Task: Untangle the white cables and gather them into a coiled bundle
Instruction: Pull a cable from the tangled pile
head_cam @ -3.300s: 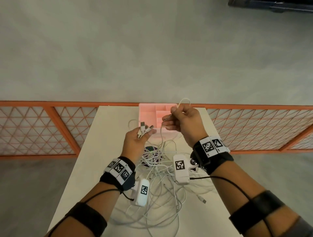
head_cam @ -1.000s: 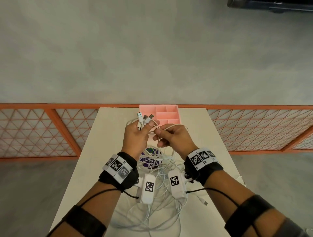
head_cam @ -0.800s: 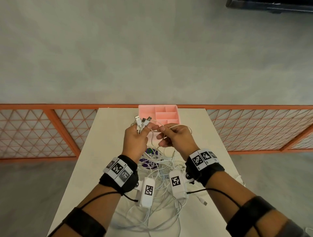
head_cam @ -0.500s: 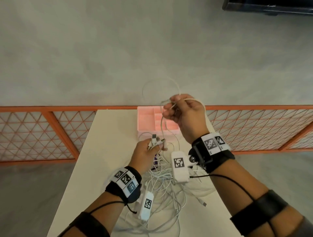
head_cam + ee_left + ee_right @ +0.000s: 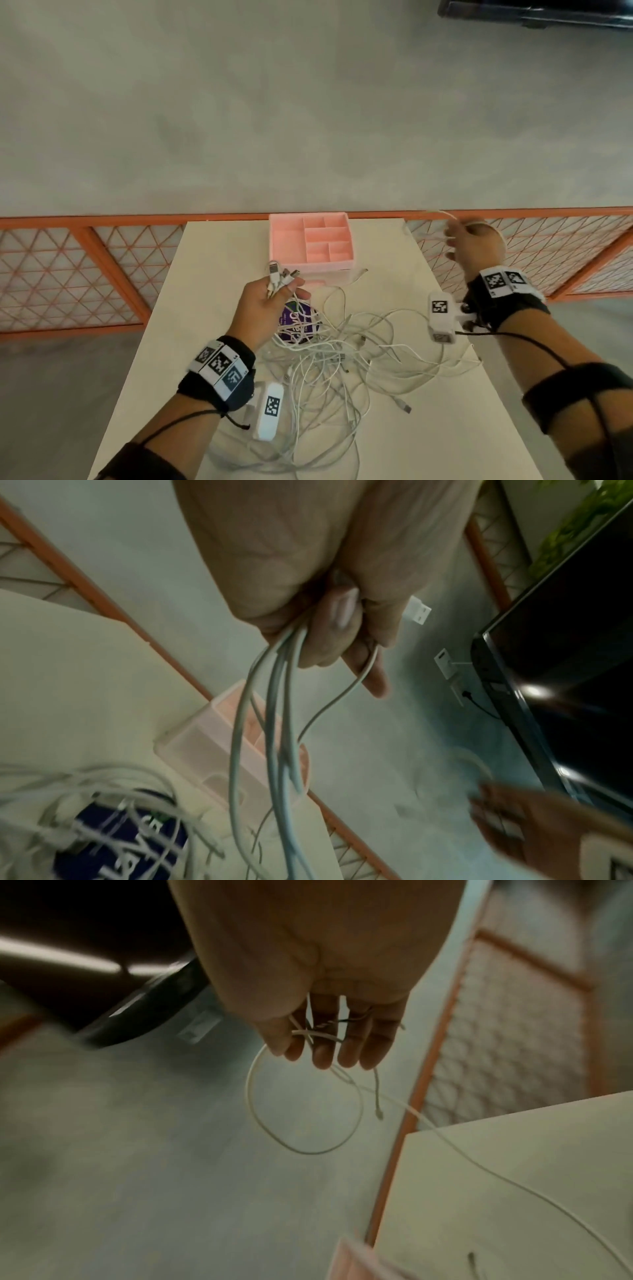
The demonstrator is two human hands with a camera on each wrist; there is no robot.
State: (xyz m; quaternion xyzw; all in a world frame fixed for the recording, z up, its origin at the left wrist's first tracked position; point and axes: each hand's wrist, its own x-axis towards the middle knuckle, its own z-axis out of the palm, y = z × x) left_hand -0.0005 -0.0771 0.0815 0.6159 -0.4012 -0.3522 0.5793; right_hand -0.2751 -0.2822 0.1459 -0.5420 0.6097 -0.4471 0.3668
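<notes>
My left hand (image 5: 270, 301) has its grip clenched round a bunch of USB plug ends (image 5: 279, 274), their leads (image 5: 274, 723) hanging down to the tangle of white cables (image 5: 335, 363) on the desk (image 5: 445, 428). My right hand (image 5: 476, 245), held out past the desk's right edge, pinches a single white cable loop (image 5: 304, 1110). Partly under the tangle I see a purple disc (image 5: 298, 323). At the far edge the pink divided organizer tray (image 5: 310, 243) has bare compartments; one plug (image 5: 359, 274) lies just beside it
</notes>
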